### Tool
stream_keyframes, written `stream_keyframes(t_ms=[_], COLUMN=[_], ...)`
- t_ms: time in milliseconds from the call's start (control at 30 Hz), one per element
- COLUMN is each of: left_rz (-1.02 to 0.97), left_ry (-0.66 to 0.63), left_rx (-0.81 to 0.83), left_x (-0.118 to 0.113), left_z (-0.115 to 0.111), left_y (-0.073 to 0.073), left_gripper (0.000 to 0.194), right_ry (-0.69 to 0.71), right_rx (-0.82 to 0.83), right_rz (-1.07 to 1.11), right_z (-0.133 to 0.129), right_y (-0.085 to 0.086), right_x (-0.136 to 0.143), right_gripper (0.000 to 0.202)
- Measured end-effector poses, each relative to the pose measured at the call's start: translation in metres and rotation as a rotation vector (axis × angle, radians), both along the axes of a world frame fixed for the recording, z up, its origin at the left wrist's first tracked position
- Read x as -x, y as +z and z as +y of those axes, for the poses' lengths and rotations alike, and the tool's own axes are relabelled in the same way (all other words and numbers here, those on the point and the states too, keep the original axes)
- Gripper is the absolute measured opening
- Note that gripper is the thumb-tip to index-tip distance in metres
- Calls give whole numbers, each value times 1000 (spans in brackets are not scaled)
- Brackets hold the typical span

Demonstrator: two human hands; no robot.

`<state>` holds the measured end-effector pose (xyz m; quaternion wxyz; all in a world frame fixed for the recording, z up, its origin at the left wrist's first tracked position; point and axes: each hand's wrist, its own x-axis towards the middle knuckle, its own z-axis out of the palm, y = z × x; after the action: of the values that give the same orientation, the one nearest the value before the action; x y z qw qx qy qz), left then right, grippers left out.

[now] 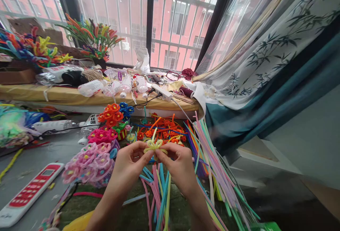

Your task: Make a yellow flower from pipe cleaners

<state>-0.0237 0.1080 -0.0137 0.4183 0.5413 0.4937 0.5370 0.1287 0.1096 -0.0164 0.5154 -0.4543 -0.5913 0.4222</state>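
Between my two hands, a pale yellow pipe-cleaner flower shows several loops and one end sticking up. My left hand pinches its left side with thumb and index finger. On its right side, my right hand holds it in the same kind of pinch. Below the hands lie loose pink, blue and yellow pipe cleaners. Finished pink flowers stand left of my left hand, with red-orange ones behind them.
A red and white remote lies at the left. Long pastel pipe cleaners lean at the right, and orange pieces are heaped behind the hands. Plastic bottles and a power strip lie on the window sill.
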Motion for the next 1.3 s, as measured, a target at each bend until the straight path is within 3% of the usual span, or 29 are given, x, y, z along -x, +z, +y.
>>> stream_keyframes(t_ms=[167,433,567,633,800,900,967,1133,1300], left_rz=[71,768,1021,914,452,115,-37,-143,-175], left_ry=[38,98,74,125,197,148,83,33,32], left_rx=[-99,-1046,-1291,-1201,-603,-239,-45,86,87], left_x=[-1,4,9,9,0,-7,-8,-8,-11], left_z=[-4,-21,-29,-29,-26,-28,-29,-28,-26], left_y=[3,13,14,15,20,24,28,34,32], left_gripper=[12,22,21,18,11,2,11,22,17], right_ry=[3,256,356,310,97,-10,-41,-53,26], right_rx=[28,316,373,258,-268,-507,-615,-753,-731], right_rz=[35,387,456,410,126,-13,-63,-165,-153], right_z=[0,-1,0,-2,-13,-15,-14,-12,-13], right_y=[0,7,3,5,13,14,13,14,14], right_x=[-2,-11,-14,-15,-13,-10,-9,-10,-12], right_gripper=[16,27,32,26,10,10,11,12,11])
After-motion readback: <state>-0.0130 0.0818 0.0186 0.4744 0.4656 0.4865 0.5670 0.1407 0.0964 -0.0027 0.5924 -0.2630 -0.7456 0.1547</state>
